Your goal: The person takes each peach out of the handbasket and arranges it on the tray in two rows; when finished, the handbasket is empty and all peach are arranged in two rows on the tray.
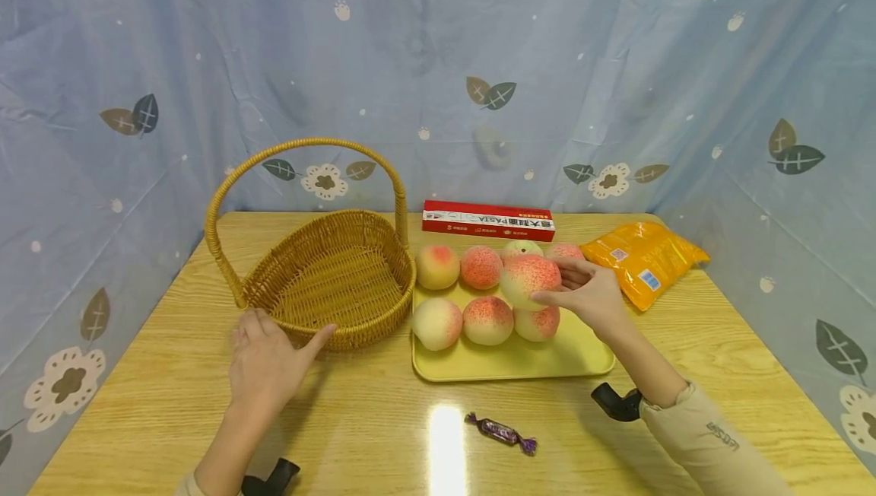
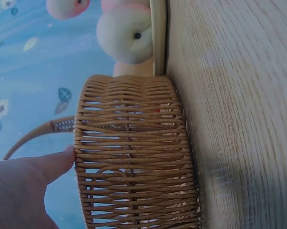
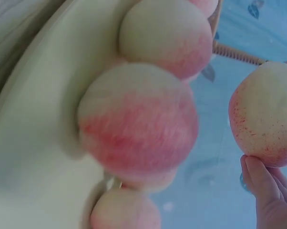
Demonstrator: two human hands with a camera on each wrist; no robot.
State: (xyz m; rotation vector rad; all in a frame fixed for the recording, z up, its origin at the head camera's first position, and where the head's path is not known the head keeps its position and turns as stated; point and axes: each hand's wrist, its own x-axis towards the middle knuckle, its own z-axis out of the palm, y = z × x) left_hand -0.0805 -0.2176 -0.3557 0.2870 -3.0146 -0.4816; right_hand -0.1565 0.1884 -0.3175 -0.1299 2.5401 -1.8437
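My right hand (image 1: 588, 294) holds a peach (image 1: 530, 281) up over the other peaches, thumb on the near side and fingers at its right. In the right wrist view the held peach (image 3: 267, 114) shows pale with red speckles. Below it, several peaches (image 1: 488, 321) sit in two rows on a yellow tray (image 1: 479, 369). My left hand (image 1: 267, 359) is at the near left side of a woven basket (image 1: 369, 332), thumb spread along the rim. In the left wrist view the thumb (image 2: 60, 164) touches the rim. The basket's tall handle arches over it, and its inside holds nothing.
A red pasta box (image 1: 488, 220) lies behind the tray, and an orange packet (image 1: 643, 260) to its right. A purple wrapped candy (image 1: 501, 431) lies in front. The patterned blue curtain (image 1: 424, 62) surrounds the wooden table (image 1: 363, 435) at the back and sides.
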